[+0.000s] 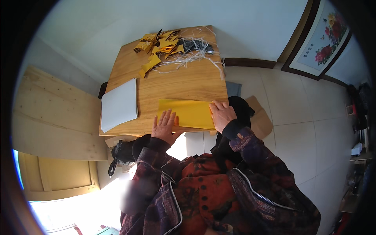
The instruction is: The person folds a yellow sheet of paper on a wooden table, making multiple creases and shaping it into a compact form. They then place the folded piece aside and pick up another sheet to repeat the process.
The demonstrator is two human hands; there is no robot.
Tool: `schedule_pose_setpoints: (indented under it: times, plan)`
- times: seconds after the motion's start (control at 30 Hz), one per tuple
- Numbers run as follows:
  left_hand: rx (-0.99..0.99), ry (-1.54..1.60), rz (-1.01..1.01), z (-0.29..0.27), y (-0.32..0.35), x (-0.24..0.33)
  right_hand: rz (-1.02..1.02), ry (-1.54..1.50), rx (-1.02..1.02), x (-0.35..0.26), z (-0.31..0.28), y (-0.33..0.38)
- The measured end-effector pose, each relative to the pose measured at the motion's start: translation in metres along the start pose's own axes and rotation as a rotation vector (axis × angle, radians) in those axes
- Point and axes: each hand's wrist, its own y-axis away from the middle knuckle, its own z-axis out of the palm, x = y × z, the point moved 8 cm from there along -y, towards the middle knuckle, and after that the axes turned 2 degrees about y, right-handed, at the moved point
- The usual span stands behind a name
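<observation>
A sheet of golden-yellow paper (188, 113) lies lengthwise along the near edge of the wooden table. My left hand (165, 127) rests at the left end of the sheet, fingers stretched out and apart, holding nothing. At its right end, my right hand (222, 115) has its fingers bent together over the paper's edge, gripping it; the thumb is mostly hidden. To the left of my left hand lies a stack of white paper sheets (119, 105), its long side running away from me.
Folded yellow paper pieces (168, 44) are heaped at the table's (176, 84) far side, beside tangled whitish strings (192, 58) and a dark grey bundle (192, 45). A plywood panel (58, 113) stands at left. Brown cardboard (258, 117) lies on the floor at right.
</observation>
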Motion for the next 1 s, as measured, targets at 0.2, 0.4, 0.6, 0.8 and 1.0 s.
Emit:
schedule_pose_setpoints:
  times: [0.2, 0.4, 0.6, 0.8, 1.0]
  plan:
    - [0.007, 0.059, 0.324, 0.024, -0.004, 0.088, 0.005, -0.097, 0.051, -0.006, 0.001, 0.024]
    - [0.121, 0.045, 0.294, 0.035, -0.011, 0.093, 0.013, -0.388, 0.239, 0.026, -0.021, 0.034]
    - [0.2, 0.079, 0.3, 0.033, -0.01, 0.092, -0.029, -0.313, 0.182, 0.032, -0.019, 0.023]
    - [0.193, 0.156, 0.277, 0.024, -0.011, 0.092, 0.017, -0.381, 0.127, 0.038, -0.014, 0.008]
    - [0.218, 0.856, 0.08, 0.005, -0.023, 0.063, 0.046, -0.444, 0.089, 0.043, -0.013, 0.0]
